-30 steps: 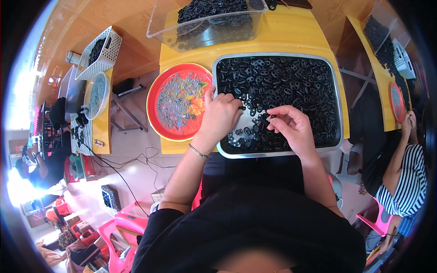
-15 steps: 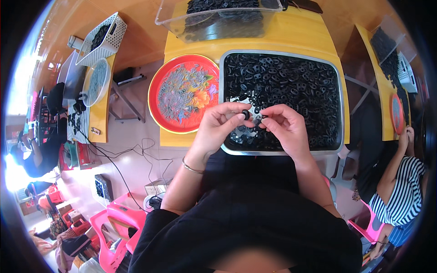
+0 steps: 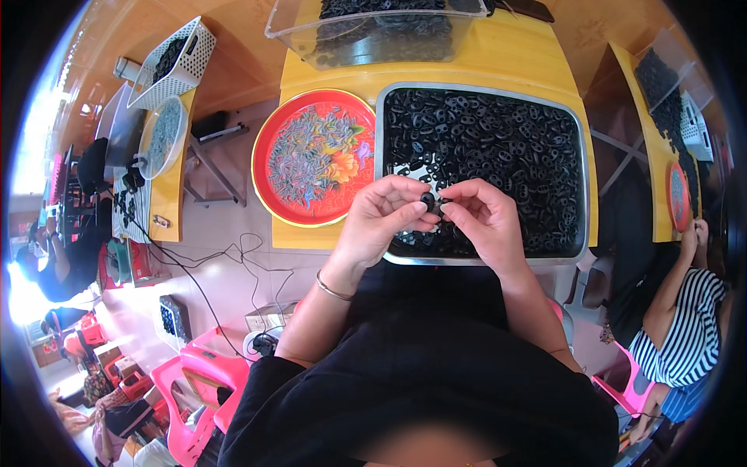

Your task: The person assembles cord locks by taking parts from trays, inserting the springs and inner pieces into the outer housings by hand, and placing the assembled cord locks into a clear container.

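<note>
My left hand (image 3: 383,212) pinches a small rounded black plastic piece (image 3: 428,201) between thumb and forefinger. Close against it, my right hand (image 3: 486,218) is closed in a pinch on a small dark piece, mostly hidden by the fingertips. Both hands hover over the near left part of a metal tray (image 3: 584,179). Loose black plastic pieces with two holes (image 3: 498,148) fill most of that tray, and its pale bottom shows by my fingers. Left of it, a red round tray (image 3: 262,156) with a flower print holds many tiny grey parts (image 3: 307,148).
A clear plastic bin (image 3: 373,50) of black pieces stands at the far side of the yellow table (image 3: 537,66). Another table with a white basket (image 3: 183,66) is at left. At right, a person in a striped top (image 3: 685,335) works beside me. Cables (image 3: 233,257) lie on the floor.
My two hands have come closer together, so the pieces at the fingertips now meet or nearly meet. The trays have hardly shifted in view.
</note>
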`<state>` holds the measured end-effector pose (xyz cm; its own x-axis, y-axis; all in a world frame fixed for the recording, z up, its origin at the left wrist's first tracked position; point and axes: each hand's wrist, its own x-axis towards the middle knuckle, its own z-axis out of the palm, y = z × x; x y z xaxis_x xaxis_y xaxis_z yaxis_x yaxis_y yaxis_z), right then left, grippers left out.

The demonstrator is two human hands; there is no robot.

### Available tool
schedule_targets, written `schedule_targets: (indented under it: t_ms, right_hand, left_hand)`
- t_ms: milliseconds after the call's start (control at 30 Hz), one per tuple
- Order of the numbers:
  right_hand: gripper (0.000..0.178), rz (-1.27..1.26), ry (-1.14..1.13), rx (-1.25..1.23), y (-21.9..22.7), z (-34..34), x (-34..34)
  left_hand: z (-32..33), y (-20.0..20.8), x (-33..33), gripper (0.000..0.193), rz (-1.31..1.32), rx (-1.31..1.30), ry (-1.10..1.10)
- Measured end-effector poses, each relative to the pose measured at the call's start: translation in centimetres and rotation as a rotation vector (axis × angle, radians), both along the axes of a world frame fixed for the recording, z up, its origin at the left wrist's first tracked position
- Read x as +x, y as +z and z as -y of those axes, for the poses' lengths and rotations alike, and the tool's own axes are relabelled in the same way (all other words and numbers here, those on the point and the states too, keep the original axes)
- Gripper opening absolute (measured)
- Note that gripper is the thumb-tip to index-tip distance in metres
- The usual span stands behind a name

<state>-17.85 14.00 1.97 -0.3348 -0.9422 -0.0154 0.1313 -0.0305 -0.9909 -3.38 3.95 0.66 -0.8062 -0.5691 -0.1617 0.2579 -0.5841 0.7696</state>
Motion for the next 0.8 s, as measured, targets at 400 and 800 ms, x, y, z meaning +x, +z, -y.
schedule_targets:
  t_ms: [400,800]
  right_hand:
    - [0.014,0.069,0.004,-0.005,-0.14,0.27,0.09]
    - [0.012,0.09,0.002,-0.018,-0.24,0.14,0.08]
  left_hand:
    - [-0.18,-0.27,-0.16,0.016,0.006,-0.125,0.043]
    - [-0.58,0.14,-0.01,0.023,0.014,-0.241,0.04]
